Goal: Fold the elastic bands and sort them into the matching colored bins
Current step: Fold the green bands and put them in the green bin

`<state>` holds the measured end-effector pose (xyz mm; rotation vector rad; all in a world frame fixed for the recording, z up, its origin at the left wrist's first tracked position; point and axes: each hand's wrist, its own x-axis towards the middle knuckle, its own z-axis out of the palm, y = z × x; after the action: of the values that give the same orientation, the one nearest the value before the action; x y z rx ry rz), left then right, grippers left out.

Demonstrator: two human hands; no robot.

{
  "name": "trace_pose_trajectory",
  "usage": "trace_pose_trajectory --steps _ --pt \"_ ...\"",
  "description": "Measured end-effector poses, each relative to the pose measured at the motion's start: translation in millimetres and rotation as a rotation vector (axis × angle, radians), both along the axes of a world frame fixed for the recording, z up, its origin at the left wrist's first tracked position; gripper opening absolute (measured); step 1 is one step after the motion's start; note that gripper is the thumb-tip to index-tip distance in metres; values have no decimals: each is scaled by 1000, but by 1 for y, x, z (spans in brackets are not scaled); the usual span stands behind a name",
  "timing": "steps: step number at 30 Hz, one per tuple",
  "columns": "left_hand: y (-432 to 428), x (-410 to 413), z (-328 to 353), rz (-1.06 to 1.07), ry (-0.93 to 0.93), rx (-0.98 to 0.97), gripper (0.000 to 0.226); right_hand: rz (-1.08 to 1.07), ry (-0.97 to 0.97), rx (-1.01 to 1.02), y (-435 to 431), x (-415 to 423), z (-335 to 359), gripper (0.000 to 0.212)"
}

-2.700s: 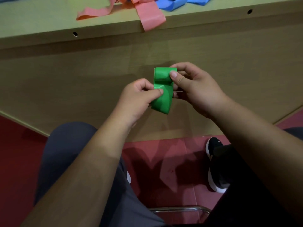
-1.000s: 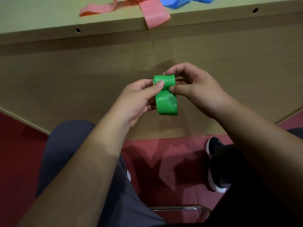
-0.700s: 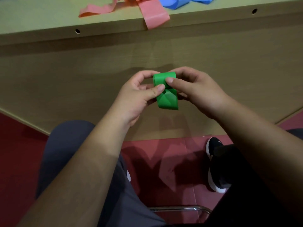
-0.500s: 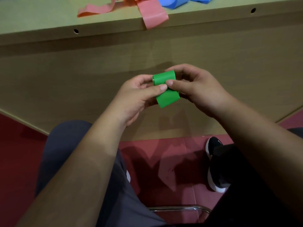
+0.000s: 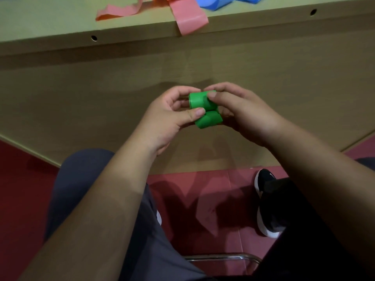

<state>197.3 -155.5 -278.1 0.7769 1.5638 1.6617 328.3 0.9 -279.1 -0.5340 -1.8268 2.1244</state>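
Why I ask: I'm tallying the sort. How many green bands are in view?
1: the band, pinched between the left hand and right hand, below the table edge. Others may lie beyond the frame.

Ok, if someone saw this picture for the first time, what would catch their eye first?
Most likely the bright green band, folded small and pinched between the left hand and right hand in the middle of the view. Next, the pink band drooping over the edge of the table at the top, with a blue band beside it.
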Motion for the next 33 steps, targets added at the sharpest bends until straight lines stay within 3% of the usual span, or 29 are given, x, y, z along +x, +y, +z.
trace_pose_trajectory --steps 4,11,18,24,33 --pt "2 1 -1 20 -41 -17 43 -59 7 42 0 -1 1 7" --pt "2 4 4 -1 -95 -85 38 -103 70 65 3 -2 -2 21" --pt "6 -2 -3 22 -65 -31 46 -89 60 274 6 2 -4 35" --pt "4 -4 -4 9 23 -1 46 -52 6 255 11 1 -4 36" --pt "2 0 3 -27 -1 -47 47 -85 20 359 13 6 0 25"
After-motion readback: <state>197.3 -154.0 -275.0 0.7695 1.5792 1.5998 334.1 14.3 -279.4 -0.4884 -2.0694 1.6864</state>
